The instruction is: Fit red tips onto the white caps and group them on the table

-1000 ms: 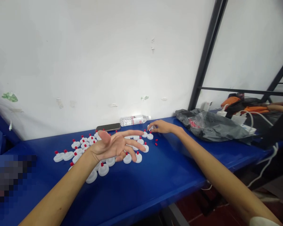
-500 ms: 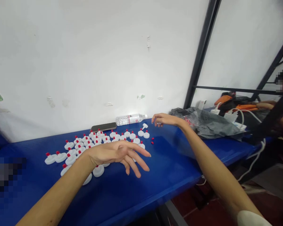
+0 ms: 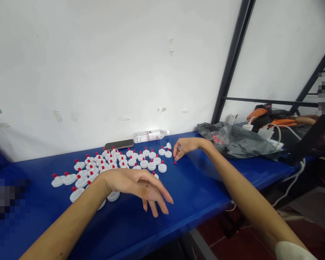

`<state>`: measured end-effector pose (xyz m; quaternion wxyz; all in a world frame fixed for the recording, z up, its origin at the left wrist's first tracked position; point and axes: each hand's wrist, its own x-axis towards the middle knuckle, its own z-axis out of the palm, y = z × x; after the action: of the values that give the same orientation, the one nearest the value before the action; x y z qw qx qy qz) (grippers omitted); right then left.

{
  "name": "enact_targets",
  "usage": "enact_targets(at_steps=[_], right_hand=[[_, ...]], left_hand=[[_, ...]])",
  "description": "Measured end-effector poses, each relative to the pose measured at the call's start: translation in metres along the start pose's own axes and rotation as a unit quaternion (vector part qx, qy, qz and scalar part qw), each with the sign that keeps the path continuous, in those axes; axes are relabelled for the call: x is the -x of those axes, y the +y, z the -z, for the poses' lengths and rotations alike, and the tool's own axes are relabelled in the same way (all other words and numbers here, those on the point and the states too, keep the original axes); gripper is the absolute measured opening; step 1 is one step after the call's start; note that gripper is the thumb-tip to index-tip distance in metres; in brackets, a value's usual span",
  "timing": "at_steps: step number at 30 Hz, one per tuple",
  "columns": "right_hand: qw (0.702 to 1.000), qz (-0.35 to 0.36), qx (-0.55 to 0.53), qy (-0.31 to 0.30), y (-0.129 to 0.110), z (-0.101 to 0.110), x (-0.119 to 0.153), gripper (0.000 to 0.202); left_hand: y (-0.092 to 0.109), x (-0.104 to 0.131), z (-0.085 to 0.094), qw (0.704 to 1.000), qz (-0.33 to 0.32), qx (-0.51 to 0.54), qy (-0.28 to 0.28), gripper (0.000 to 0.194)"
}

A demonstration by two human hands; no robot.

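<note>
My left hand (image 3: 139,187) hangs over the table, fingers loosely stretched and apart, holding nothing. Under and behind it stand several white round lids with red-tipped spouts (image 3: 162,167); the hand and forearm hide some. At the right end of the group, my right hand (image 3: 186,145) points down with thumb and fingers drawn together at the tabletop. Its fingertips close around a small red cap, mostly hidden by them. Another small red cap (image 3: 174,163) lies just below the fingertips. Something pale shows within the curled fingers. A white lid without a red tip (image 3: 168,145) lies tipped over nearby.
A phone (image 3: 119,144) and a clear plastic bottle (image 3: 151,135) lie along the wall on the blue table (image 3: 195,202). Grey plastic bags (image 3: 233,139) are at the right, near white chargers and cables (image 3: 265,133). A black metal post (image 3: 231,61) rises behind. Another person sits far right.
My right hand has come down from above the table to the small red caps, and its fingers have closed. My left hand has dipped slightly, its fingers still apart.
</note>
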<state>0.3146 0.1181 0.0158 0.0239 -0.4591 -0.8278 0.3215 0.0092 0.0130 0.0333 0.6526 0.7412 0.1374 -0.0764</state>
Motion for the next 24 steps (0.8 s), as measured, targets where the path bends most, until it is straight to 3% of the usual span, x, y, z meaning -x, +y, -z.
enact_targets(at_steps=[5, 9, 13, 16, 24], right_hand=[[1.0, 0.021, -0.007, -0.004, -0.004, 0.002, 0.004, 0.033], [0.995, 0.08, -0.04, 0.035, -0.029, 0.008, 0.021, 0.032], [0.964, 0.207, -0.142, 0.086, -0.063, 0.003, 0.035, 0.027], [0.945, 0.258, -0.173, 0.106, -0.077, -0.011, 0.029, 0.026], [0.916, 0.294, -0.224, 0.155, -0.081, -0.04, 0.002, 0.026]], left_hand=[[-0.001, 0.0, 0.0, 0.998, -0.012, 0.005, 0.062, 0.045], [-0.003, -0.002, 0.002, 0.986, -0.023, 0.058, 0.155, 0.041], [-0.003, -0.008, 0.003, 0.95, -0.056, 0.111, 0.285, 0.04], [-0.004, -0.012, 0.004, 0.926, -0.102, 0.138, 0.337, 0.039], [-0.009, -0.018, 0.01, 0.862, -0.155, 0.203, 0.438, 0.026]])
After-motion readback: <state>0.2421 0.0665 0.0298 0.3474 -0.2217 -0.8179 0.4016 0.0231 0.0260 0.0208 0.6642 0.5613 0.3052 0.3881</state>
